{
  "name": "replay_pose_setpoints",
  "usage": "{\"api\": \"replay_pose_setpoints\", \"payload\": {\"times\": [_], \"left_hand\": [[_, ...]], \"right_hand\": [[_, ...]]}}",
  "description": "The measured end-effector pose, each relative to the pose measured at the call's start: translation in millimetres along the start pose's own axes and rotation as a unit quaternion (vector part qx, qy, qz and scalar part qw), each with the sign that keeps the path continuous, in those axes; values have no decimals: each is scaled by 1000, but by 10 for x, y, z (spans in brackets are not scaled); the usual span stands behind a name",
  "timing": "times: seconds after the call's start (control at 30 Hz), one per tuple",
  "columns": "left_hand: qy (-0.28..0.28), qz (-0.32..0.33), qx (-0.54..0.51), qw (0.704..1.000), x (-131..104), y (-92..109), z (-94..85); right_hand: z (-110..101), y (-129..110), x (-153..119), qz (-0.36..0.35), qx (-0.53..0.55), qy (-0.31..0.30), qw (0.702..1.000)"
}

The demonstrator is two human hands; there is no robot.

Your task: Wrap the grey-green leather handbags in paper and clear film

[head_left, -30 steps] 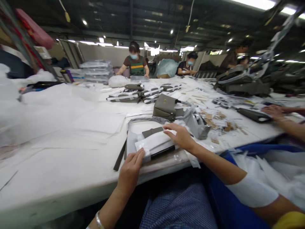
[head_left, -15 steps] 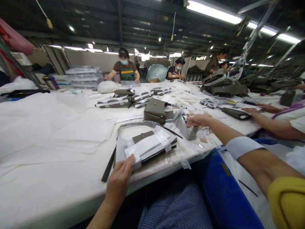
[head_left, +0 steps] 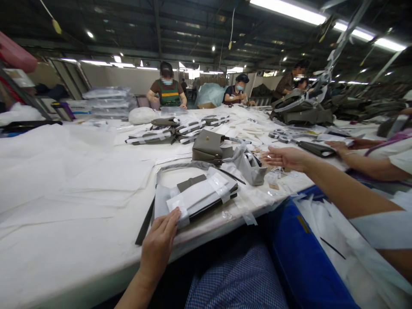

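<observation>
My left hand (head_left: 160, 239) lies at the near left corner of a flat bag bundle, its fingers extended over white paper (head_left: 195, 196) and clear tape; the thumb is hidden. Grey and black edges show under the paper, and a wrapped strap (head_left: 180, 165) curves behind it. My right hand (head_left: 285, 159) is held above the table at the right, fingers stretched out and nothing in them. Just left of it stands a grey angular object (head_left: 250, 169), which looks like a tape dispenser. An olive-grey bag (head_left: 206, 146) with a gold stud sits behind the bundle.
White sheets (head_left: 80, 171) cover the left of the table. Several wrapped pieces (head_left: 174, 131) lie farther back. A blue bin (head_left: 299, 253) with white material stands at the right below the edge. Another person's hands (head_left: 341, 146) touch a dark item at the right; more people sit across.
My right hand has moved right, away from the grey angular object it was at, and its fingers are now free. My left hand has stayed on the bundle.
</observation>
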State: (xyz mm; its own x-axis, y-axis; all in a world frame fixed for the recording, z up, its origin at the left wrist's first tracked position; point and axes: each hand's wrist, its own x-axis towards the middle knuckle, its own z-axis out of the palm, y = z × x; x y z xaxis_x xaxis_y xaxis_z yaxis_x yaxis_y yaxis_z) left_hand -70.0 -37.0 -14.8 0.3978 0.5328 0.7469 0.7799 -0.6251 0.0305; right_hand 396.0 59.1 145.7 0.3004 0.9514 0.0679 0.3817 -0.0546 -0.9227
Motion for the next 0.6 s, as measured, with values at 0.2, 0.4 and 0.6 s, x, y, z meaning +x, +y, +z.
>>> {"api": "replay_pose_setpoints", "payload": {"times": [0.2, 0.4, 0.6], "left_hand": [[1, 0, -6, 1000, 2, -5, 8], [2, -5, -7, 1000, 5, -7, -1], [-1, -8, -11, 1000, 10, -4, -5]], "right_hand": [[-53, 358, -592, 130, 95, -17, 987], [275, 917, -706, 112, 115, 75, 984], [246, 1007, -546, 109, 58, 92, 988]]}}
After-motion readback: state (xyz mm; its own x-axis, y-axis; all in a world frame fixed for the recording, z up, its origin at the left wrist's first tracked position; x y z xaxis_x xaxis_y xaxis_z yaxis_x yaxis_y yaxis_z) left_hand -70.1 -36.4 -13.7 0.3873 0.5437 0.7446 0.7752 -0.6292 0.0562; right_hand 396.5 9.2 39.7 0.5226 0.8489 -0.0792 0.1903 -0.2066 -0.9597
